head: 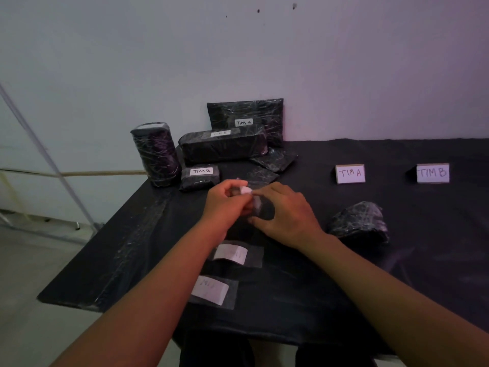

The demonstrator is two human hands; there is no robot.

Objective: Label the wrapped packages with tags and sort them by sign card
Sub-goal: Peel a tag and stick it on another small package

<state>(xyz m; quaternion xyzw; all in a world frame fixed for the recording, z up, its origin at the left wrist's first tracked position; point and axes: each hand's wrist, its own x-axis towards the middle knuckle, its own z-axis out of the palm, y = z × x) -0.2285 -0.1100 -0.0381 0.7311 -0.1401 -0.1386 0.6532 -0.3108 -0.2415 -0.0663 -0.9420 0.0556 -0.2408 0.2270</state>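
Observation:
My left hand pinches a white tag on clear tape over a small black wrapped package. My right hand presses down on that package at the table's middle. Two more taped tags lie on the cloth below my hands. Sign cards TIM A and TIM B stand at the right. An unlabelled black package lies in front of them.
A black-clothed table stands against a white wall. At its back left are several wrapped packages: a cylinder, a long block, a flat one marked TIM A, a small one marked TIM B. The table's left edge drops to the floor.

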